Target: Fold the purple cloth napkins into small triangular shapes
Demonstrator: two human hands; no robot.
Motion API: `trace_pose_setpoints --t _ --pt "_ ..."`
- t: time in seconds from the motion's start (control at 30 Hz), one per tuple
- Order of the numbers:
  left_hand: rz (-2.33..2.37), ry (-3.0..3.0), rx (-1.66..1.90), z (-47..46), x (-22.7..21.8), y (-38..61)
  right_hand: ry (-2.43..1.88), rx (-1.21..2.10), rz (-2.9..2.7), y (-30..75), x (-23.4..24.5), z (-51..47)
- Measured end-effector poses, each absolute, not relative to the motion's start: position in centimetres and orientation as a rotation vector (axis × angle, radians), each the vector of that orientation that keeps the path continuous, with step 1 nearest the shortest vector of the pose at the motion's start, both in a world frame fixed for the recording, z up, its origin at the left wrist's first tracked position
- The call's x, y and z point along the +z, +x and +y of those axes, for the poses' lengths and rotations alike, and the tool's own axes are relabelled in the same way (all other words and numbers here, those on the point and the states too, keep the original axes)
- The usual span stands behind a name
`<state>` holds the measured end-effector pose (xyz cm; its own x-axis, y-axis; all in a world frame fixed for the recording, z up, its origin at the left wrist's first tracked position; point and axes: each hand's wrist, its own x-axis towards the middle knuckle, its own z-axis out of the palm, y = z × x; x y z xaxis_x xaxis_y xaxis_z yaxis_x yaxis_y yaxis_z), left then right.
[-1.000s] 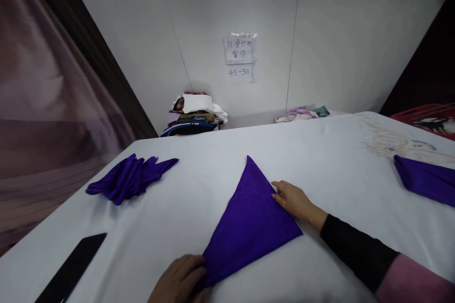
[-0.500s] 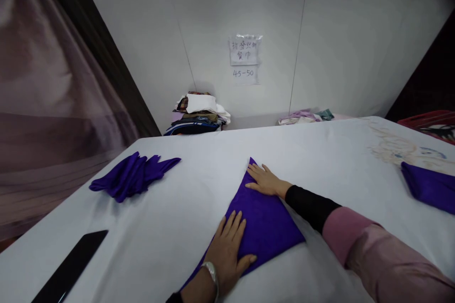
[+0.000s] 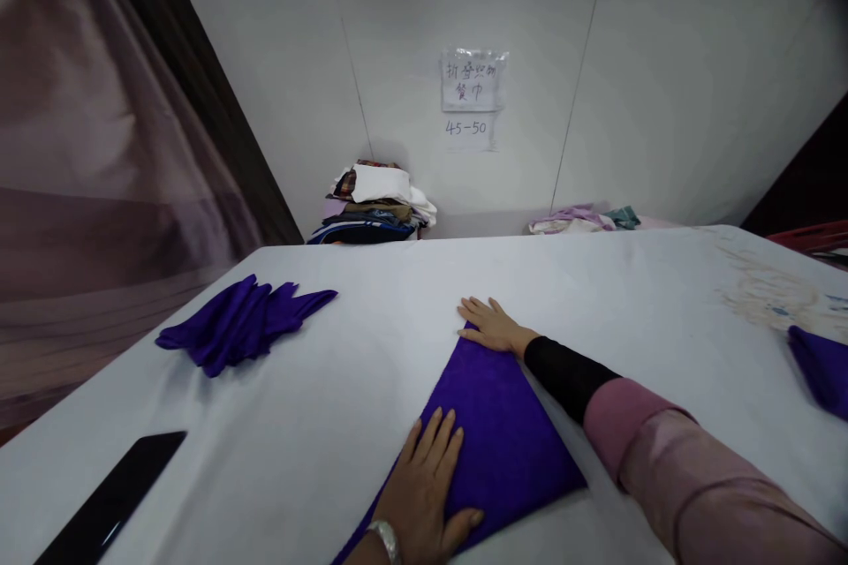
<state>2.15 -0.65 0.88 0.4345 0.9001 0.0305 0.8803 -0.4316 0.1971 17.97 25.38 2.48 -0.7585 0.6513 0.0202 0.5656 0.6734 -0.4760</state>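
A purple cloth folded into a triangle (image 3: 494, 428) lies flat on the white table (image 3: 371, 353) in front of me. My left hand (image 3: 424, 490) lies flat and open on its near left part, a silver bracelet on the wrist. My right hand (image 3: 488, 328) rests flat and open on the far tip of the triangle, fingers stretched out. Its arm wears a black cuff under a pink sleeve.
A bunch of folded purple cloths (image 3: 242, 322) lies at the left. Another purple cloth (image 3: 818, 366) shows at the right edge. A black phone (image 3: 112, 499) lies near left. Stacked clothes (image 3: 374, 207) sit beyond the table by the wall, under a paper sign (image 3: 472, 84).
My left hand let go of the near corner and spread flat on the cloth. My right hand slid from the right edge up to the far tip.
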Motion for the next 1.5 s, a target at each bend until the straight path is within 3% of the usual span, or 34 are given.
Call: trace_pose_setpoints --t 0.23,0.4,0.73,1.07,1.2,1.33,1.5 --pt "1.616 2.459 0.384 -0.9 1.2 2.1 -1.362 0.677 -2.369 19.2 4.7 28.4" --pt "1.998 2.257 0.594 -0.7 2.0 0.5 -1.509 0.697 -2.488 18.9 5.4 28.9" --pt "2.128 1.902 0.312 -1.0 3.4 0.7 -1.59 0.673 -2.639 16.3 4.9 28.8" --pt "2.264 1.942 0.255 7.6 5.4 -6.1 -1.681 0.581 -2.369 17.0 3.7 31.1" --pt "2.281 2.143 0.431 7.9 4.8 -4.4 -1.612 0.56 -2.293 18.0 3.6 30.9" --pt "1.881 2.421 0.553 6.0 3.8 1.2 -1.439 0.487 -2.281 19.1 4.4 28.0" --pt "1.53 2.528 0.413 4.1 2.6 5.5 -0.844 0.494 -2.596 20.3 4.0 20.7"
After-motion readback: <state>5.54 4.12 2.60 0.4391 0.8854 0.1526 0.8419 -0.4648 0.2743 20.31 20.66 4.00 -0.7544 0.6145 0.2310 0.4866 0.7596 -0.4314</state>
